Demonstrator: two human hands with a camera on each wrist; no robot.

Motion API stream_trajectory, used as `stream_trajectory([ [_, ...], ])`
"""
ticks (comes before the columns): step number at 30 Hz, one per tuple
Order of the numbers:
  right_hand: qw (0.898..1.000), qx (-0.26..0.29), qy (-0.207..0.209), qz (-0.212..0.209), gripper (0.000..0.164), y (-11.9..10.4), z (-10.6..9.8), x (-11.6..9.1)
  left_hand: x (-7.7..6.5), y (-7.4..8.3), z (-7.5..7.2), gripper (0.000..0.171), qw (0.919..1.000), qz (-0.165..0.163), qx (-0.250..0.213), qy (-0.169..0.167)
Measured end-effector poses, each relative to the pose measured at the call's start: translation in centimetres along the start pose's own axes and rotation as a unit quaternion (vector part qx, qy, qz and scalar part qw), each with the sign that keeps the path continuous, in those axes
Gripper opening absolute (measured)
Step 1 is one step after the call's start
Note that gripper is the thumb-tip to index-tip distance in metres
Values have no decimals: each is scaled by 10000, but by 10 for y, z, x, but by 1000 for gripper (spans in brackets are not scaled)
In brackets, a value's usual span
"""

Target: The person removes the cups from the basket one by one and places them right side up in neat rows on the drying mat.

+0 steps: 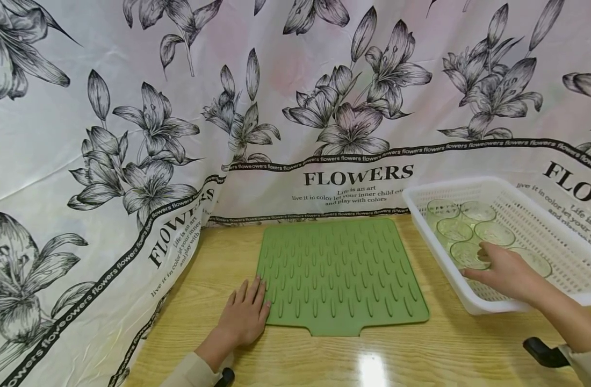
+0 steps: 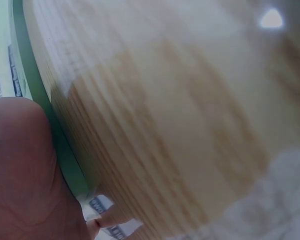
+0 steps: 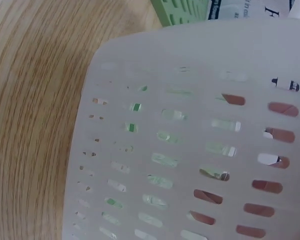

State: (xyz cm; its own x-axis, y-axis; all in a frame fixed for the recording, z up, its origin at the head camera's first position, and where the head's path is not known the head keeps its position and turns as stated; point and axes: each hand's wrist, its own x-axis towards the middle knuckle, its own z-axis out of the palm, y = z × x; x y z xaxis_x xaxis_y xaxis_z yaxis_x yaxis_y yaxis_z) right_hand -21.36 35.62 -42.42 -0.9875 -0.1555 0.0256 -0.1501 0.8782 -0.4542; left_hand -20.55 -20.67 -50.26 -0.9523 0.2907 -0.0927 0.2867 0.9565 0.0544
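Observation:
A green ridged drying mat [image 1: 343,317] lies on the wooden table. My left hand [image 1: 244,314] rests palm down at its left edge, fingers straight, fingertips over the rim. In the left wrist view, part of that hand [image 2: 20,170] shows beside the mat's green edge [image 2: 70,160]. On the right stands a white slotted plastic basket [image 1: 438,260] with several clear drinking glasses [image 1: 494,232] upright inside. My right hand [image 1: 508,274] reaches over its near side and grips the near-left glass [image 1: 465,253] by the rim between thumb and fingers. The basket wall [image 3: 165,45] mostly hides this hand in the right wrist view.
A white curtain [image 1: 257,188] printed with flowers and lettering hangs behind the table and along its left side. The basket stands close against it. Bare wooden tabletop [image 1: 295,357] extends in front of the mat, and a strip of it separates mat and basket.

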Motion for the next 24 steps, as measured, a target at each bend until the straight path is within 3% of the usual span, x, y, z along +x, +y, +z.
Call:
stream_trajectory([
  [11,9998,147,-143,79,87,-1,-2,-1,-5,8,-13,62,9996,-72,-76,-262],
  [24,9948,915,-311,306,91,0,-4,-3,-6,9,-16,60,9996,-79,-120,-244],
])
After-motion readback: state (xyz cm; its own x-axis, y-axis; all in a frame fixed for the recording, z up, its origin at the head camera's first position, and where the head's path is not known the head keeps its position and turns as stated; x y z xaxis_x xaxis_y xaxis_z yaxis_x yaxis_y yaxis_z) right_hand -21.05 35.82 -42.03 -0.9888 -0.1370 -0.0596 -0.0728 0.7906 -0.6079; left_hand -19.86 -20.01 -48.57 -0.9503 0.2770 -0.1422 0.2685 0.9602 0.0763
